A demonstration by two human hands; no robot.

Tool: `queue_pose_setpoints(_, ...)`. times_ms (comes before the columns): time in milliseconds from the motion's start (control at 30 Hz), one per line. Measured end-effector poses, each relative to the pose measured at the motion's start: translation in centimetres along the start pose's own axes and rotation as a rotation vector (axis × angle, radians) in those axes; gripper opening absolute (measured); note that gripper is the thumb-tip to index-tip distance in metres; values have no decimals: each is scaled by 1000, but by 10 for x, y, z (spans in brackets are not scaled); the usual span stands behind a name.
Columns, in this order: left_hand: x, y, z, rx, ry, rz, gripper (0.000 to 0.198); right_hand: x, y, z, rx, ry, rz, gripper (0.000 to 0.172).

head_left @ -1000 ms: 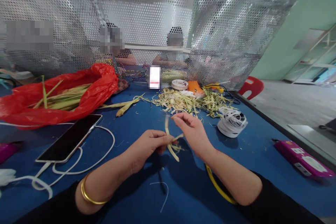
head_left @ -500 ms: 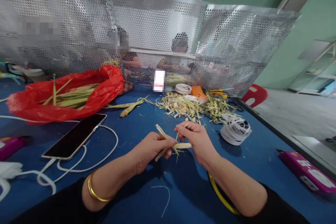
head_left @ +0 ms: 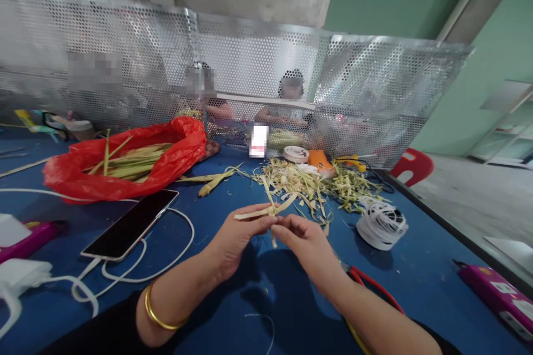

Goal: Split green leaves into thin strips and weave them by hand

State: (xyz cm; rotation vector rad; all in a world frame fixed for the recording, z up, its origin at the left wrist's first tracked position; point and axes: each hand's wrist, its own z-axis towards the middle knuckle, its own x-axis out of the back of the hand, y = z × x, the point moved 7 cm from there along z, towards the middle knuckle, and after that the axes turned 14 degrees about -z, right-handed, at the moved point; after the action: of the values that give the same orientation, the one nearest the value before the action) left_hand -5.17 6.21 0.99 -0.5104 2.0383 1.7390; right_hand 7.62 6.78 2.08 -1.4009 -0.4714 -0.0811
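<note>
Pale, flat plant-leaf strips (head_left: 272,211) cross and are knotted together, with ends sticking out left, up and right. My left hand (head_left: 244,233) pinches them between thumb and fingers, a gold bangle on its wrist. Against the knot's lower right side, my right hand (head_left: 303,236) is closed, its thumb and fingertips pressed together at the strips. What lies inside its curled fingers is hidden. Just beyond both hands spreads a pile of leaf scraps (head_left: 293,180). Partly under my right forearm is a tool with red handles (head_left: 375,283).
A red plastic bag (head_left: 125,186) of long leaves sits left, by a charging phone (head_left: 133,224) and its looped white cable. Rolled white ribbon (head_left: 382,226) and a purple case (head_left: 499,294) lie right. A perforated metal screen (head_left: 258,58) stands behind, people beyond it.
The strips have turned, one end now pointing left. My right hand has come down and closer to the left thumb. The camera view has tilted up, showing the red-handled tool.
</note>
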Motion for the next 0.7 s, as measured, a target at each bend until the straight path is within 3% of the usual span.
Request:
queue_pose_setpoints(100, -2, -4, -2, 20, 21, 4, 38, -11, 4, -4, -66, -38, 51, 25)
queue_pose_setpoints(233, -2, -5, -2, 1, 58, -1, 40, -11, 4, -4, -26, -36, -20, 21)
queue_pose_setpoints(500, 5, -1, 0, -139, 150, 4, 29, -8, -8, -6, 3, -128, -67, 20)
queue_pose_setpoints(700, 7, -8, 2, -85, 128, -34, 30, -11, -5, -7, -2, -134, -91, 20)
